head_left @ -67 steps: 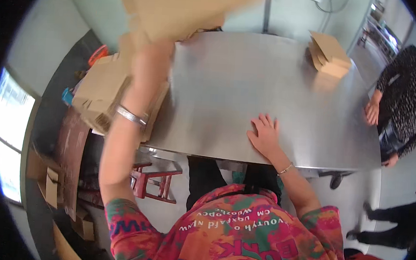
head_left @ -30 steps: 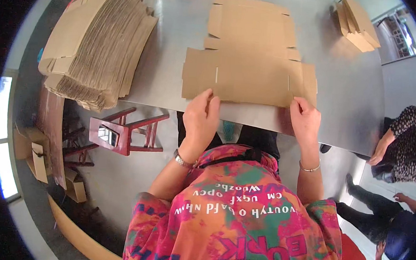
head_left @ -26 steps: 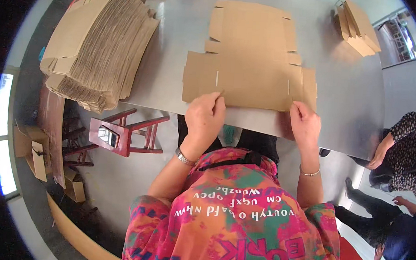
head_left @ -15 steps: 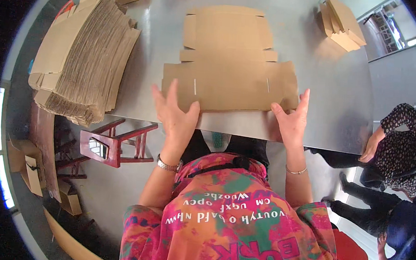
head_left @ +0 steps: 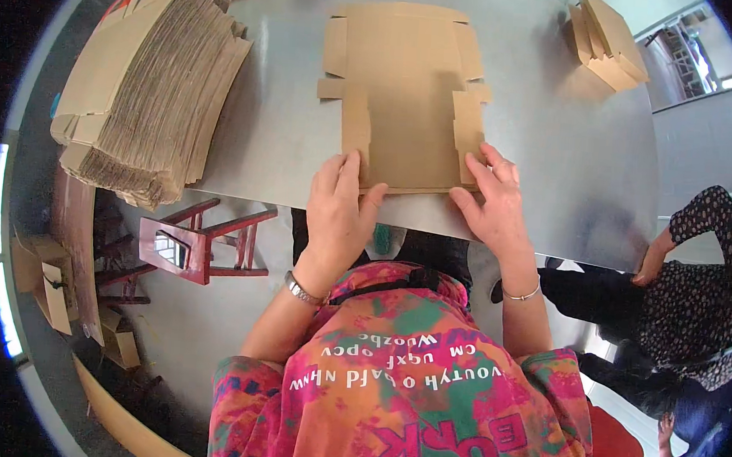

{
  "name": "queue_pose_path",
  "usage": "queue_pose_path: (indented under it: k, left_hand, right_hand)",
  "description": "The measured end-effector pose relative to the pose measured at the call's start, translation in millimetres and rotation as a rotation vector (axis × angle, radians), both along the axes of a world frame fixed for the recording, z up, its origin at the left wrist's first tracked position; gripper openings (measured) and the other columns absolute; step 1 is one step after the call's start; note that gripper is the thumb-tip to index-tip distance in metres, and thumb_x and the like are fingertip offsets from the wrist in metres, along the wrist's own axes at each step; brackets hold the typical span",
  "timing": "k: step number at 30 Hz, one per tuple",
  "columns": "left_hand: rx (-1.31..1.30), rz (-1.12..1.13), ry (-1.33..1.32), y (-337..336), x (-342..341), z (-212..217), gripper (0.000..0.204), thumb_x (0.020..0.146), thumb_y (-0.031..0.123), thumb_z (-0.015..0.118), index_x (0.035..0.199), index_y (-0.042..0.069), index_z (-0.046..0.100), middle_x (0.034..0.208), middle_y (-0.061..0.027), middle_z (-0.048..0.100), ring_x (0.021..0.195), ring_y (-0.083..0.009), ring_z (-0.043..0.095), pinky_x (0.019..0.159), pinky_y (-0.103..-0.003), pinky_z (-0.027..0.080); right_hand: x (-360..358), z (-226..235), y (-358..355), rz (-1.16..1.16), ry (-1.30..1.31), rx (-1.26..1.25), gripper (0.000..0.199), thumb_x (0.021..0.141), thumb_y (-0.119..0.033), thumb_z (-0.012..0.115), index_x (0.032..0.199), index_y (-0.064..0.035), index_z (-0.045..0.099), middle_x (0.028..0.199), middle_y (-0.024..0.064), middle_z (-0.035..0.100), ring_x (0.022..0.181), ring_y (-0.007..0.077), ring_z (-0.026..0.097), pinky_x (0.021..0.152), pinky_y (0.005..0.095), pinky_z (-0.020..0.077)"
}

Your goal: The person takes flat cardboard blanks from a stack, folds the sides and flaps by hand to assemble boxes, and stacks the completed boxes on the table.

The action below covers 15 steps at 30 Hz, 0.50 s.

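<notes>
A flat brown cardboard box blank (head_left: 410, 59) lies on the metal table in front of me, its long panel stretching away. Both near side flaps are folded inward over the near panel. My left hand (head_left: 341, 203) holds the near left corner, fingers on the left flap (head_left: 355, 126) and thumb by the near edge. At the opposite corner my right hand (head_left: 495, 199) grips the right flap (head_left: 468, 122), its thumb at the near edge and its fingers bent along the outer side.
A tall stack of cardboard blanks (head_left: 165, 90) leans at the table's left. Folded cardboard pieces (head_left: 608, 42) stand at the far right of the metal table (head_left: 571, 166). Below the left edge is a red-brown stool (head_left: 176, 246). Two people, one in a dotted top (head_left: 700, 308), are at the right.
My hands have gone from spread beside the near edge to closing on the near corners. The two side flaps, flat before, are now folded inward.
</notes>
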State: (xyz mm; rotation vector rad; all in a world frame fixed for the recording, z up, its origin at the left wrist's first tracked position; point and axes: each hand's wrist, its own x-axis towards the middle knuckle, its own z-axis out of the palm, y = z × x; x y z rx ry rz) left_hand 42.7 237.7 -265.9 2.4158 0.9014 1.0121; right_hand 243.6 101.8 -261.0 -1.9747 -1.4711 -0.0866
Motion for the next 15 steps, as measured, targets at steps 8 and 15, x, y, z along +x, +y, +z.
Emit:
queue_pose_path:
  k: [8,15]
  left_hand:
    - [-0.344,-0.08,-0.054,12,-4,8,0.037,0.083,0.01,0.067,0.117,-0.001,0.06,0.112,-0.0209,0.059,0.101,-0.0352,0.06,0.085,-0.039,0.05]
    - [-0.495,-0.142,-0.071,15,-26,1,0.051,0.078,0.003,0.07,0.127,0.002,0.054,0.128,-0.0156,0.054,0.105,-0.03,0.062,0.085,-0.033,0.053]
  right_hand:
    - [7,-2,21,-0.128,-0.045,0.04,0.022,0.078,-0.009,0.07,0.099,-0.0019,0.067,0.105,0.018,0.064,0.092,0.0355,0.062,0.081,0.0412,0.0518]
    - [12,-9,13,-0.249,0.326,-0.002,0.038,0.091,-0.015,0.062,0.124,0.001,0.054,0.121,0.0195,0.057,0.082,0.0252,0.063,0.076,0.0363,0.0528]
